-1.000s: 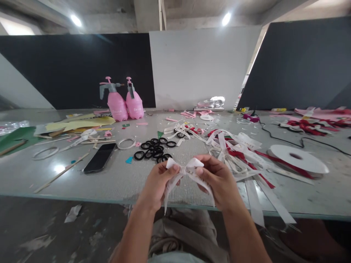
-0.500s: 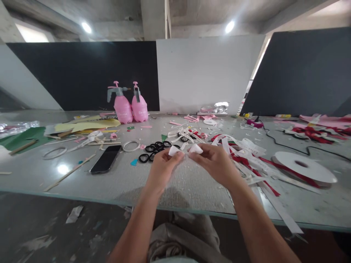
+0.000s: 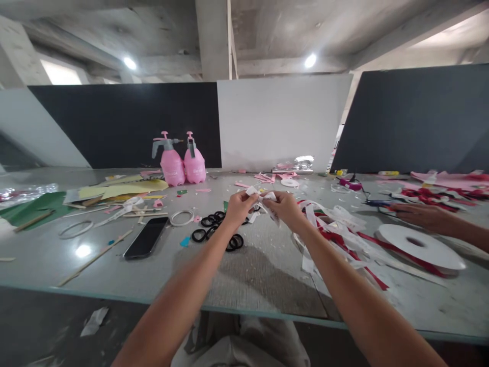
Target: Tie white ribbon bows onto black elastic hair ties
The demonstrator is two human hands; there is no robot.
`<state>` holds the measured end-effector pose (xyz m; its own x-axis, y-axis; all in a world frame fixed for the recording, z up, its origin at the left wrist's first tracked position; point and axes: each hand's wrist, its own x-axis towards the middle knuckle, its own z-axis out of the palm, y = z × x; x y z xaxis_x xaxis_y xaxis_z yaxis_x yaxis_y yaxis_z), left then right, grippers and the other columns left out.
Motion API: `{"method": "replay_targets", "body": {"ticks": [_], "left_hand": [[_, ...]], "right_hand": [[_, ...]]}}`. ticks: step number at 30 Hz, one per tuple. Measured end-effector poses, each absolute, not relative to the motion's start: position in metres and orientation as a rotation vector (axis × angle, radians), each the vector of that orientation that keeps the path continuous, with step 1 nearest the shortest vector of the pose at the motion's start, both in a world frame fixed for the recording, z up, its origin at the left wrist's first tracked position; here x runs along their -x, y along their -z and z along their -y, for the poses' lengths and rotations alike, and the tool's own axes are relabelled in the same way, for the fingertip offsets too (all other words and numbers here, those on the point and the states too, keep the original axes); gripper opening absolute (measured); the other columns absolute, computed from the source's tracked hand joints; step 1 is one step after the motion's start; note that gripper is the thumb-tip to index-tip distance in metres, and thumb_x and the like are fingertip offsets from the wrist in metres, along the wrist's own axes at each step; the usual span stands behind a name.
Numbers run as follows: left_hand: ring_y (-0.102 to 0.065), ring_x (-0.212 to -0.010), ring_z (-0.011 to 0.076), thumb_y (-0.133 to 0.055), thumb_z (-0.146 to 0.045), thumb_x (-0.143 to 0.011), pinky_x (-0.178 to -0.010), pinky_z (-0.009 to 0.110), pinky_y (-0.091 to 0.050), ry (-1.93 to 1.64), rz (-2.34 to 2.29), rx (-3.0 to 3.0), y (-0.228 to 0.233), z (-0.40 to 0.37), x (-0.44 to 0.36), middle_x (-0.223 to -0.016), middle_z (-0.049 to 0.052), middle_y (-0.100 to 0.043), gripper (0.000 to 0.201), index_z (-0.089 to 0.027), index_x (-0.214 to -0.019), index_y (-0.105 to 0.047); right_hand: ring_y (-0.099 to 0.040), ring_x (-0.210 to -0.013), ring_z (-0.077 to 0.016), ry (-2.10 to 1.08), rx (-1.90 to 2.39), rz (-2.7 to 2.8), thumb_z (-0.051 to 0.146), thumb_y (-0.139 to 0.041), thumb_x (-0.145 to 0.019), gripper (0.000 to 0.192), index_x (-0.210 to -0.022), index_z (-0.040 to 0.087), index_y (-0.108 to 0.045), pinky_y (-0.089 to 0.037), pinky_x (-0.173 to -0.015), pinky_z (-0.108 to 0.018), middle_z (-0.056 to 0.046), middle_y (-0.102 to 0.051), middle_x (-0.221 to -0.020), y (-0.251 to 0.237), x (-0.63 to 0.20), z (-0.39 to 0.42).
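I pinch the white ribbon bow point(image 3: 262, 196) between my left hand point(image 3: 237, 206) and right hand point(image 3: 284, 208), held above the table point(image 3: 153, 265) beyond the black hair ties point(image 3: 214, 227); both loops should stay even, knot centred.

The ribbon bow point(image 3: 262, 196) is white. Two spray bottles point(image 3: 183, 165) near the table's far edge are pink with grey nozzles. The hair ties point(image 3: 217, 227) are black, as is the phone point(image 3: 146, 237). The ribbon spool point(image 3: 420, 243) toward the right edge is white; the loose ribbons point(image 3: 344, 229) beside it are red and white. The table point(image 3: 114, 270) is pale grey.
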<state>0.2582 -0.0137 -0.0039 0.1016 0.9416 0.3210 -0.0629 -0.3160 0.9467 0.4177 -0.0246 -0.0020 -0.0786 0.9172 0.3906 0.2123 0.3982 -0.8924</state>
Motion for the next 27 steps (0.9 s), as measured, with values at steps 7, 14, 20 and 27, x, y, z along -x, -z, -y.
{"method": "replay_targets", "body": {"ticks": [7,14,20,27], "left_hand": [[-0.047,-0.051,0.0085,-0.07,-0.04,-0.069,-0.05,0.021,-0.036,-1.247,-0.931,-1.535,0.024,-0.008,-0.258,-0.059,-0.001,-0.057,0.031,-0.012,-0.08,-0.067],[-0.046,-0.046,0.0084,-0.061,-0.05,-0.074,-0.044,0.02,-0.037,-1.395,-1.063,-1.313,0.042,-0.012,-0.257,-0.058,-0.001,-0.056,0.036,-0.014,-0.073,-0.064],[-0.053,-0.052,0.0102,-0.067,-0.06,-0.069,-0.044,0.021,-0.041,-1.253,-1.04,-1.371,0.045,-0.009,-0.247,-0.072,0.004,-0.064,0.05,-0.013,-0.086,-0.067],[-0.048,-0.051,0.0083,-0.076,-0.056,-0.061,-0.05,0.022,-0.039,-1.215,-1.061,-1.493,0.05,-0.007,-0.247,-0.064,0.001,-0.058,0.051,-0.009,-0.079,-0.067]], "right_hand": [[-0.037,-0.039,-0.0085,-0.709,1.194,1.583,0.045,-0.058,-0.075,0.029,-0.073,0.016,-0.06,-0.026,-0.04,-0.023,0.005,-0.042,-0.048,0.025,-0.422,0.015],[-0.036,-0.045,-0.009,-0.686,1.194,1.613,0.045,-0.056,-0.076,0.028,-0.066,0.018,-0.053,-0.025,-0.046,-0.023,0.005,-0.039,-0.049,0.036,-0.42,0.012],[-0.032,-0.041,-0.008,-0.772,1.176,1.593,0.046,-0.059,-0.074,0.028,-0.069,0.019,-0.054,-0.025,-0.043,-0.023,0.007,-0.035,-0.048,0.042,-0.42,0.012],[-0.038,-0.052,-0.0085,-0.743,1.047,1.562,0.044,-0.059,-0.076,0.028,-0.07,0.017,-0.056,-0.03,-0.047,-0.021,0.004,-0.046,-0.058,0.05,-0.417,0.006]]}}
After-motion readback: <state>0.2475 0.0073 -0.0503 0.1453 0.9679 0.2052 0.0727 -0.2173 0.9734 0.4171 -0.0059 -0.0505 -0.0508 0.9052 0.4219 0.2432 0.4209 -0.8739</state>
